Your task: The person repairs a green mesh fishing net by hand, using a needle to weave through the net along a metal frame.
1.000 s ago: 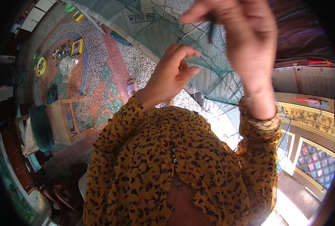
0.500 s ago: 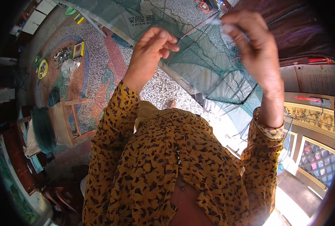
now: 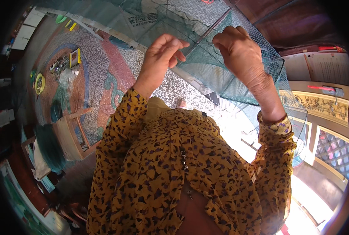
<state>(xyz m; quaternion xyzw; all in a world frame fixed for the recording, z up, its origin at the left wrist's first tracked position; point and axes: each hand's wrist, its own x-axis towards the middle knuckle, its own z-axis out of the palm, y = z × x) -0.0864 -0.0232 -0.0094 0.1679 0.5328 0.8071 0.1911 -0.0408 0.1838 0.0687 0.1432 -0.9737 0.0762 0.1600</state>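
Observation:
My left hand [image 3: 160,60] is raised over the near edge of a green mesh net [image 3: 204,62], its fingers loosely bent and apart, with nothing clearly visible in them. To its right, my right hand [image 3: 241,56] is closed at the mesh, knuckles up and fingertips curled under; what they grip is hidden. A thin dark rod [image 3: 211,28] runs diagonally across the net above and between my hands. Dark cords cross the mesh, and a squarish framed section hangs toward the right.
A patterned stone floor [image 3: 111,66] holds a yellow basin [image 3: 40,83], a yellow box [image 3: 75,58] and plastic bags [image 3: 67,76]. A wooden stool [image 3: 68,137] with green fibre stands lower left. A decorated panel [image 3: 319,102] and a red-handled tool [image 3: 323,89] are at right.
My right hand has come down from high at the top, moved left since half a second ago, and closed. My left hand has risen and shifted left since a second ago.

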